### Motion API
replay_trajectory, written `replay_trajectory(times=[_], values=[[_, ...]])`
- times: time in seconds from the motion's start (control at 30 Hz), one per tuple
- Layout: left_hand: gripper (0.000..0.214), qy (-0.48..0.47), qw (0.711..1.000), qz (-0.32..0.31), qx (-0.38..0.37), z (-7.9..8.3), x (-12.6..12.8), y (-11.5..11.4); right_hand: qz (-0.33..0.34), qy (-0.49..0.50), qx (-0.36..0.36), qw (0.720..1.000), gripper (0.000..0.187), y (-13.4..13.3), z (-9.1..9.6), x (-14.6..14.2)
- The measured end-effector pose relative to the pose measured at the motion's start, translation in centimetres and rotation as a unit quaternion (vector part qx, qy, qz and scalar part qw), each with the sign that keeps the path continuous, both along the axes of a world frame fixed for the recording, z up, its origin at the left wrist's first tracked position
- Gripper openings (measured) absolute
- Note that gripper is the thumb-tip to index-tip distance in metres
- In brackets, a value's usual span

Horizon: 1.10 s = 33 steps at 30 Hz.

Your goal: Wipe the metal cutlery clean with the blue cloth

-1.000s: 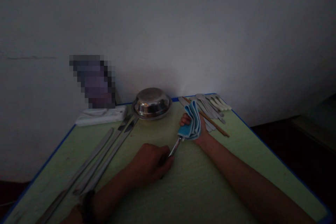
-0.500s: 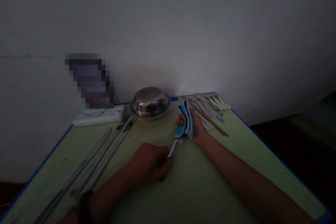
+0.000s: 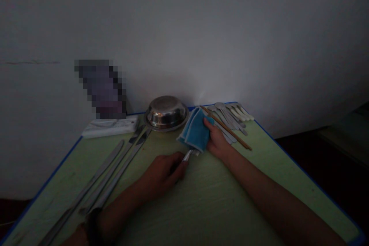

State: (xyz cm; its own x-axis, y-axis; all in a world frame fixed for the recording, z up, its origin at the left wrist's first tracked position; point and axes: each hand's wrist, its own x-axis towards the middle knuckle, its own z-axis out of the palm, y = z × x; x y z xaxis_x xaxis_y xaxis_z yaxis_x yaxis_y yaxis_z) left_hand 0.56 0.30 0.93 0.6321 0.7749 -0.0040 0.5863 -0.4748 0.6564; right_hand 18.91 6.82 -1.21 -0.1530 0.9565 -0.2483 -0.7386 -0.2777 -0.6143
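Note:
My left hand rests on the green table, its fingers closed round the handle end of a metal utensil. The utensil's far end is hidden under a folded blue cloth. My right hand grips that cloth, thumb on top, and presses it over the utensil. Which kind of utensil it is I cannot make out in the dim light.
An upturned steel bowl sits at the table's back edge by the wall. Several spoons and a wooden chopstick lie at the back right. Long metal knives lie on the left, with a white box behind them.
My right hand turned and laid the cloth flatter, shifting it left toward the bowl. More of the utensil now sits under the cloth. My left hand moved slightly forward with it.

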Motion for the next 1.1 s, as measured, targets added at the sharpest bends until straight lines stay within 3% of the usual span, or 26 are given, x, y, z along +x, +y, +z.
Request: replay_trajectory(times=[0.17, 0.3, 0.53, 0.77, 1.1], values=[[0.030, -0.007, 1.000, 0.001, -0.008, 0.2, -0.1, 0.0, -0.043, 0.017, -0.033, 0.998, 0.023, 0.5, 0.2, 0.2], [0.029, -0.003, 1.000, 0.001, -0.005, 0.1, 0.0, 0.0, -0.037, 0.015, -0.040, 0.998, 0.030, 0.3, 0.3, 0.1], [0.026, 0.017, 1.000, -0.001, 0.002, -0.2, 0.1, 0.0, -0.014, -0.033, 0.043, 0.998, 0.024, -0.7, 0.5, -0.3], [0.026, 0.033, 0.999, -0.004, 0.016, -0.4, 0.1, -0.1, -0.020, -0.037, 0.005, 0.999, 0.016, -0.3, 0.3, -0.4], [0.026, 0.044, 0.999, -0.012, 0.024, -0.3, 0.1, -0.1, -0.010, -0.035, -0.019, 0.999, 0.021, -0.1, 0.2, -0.4]])
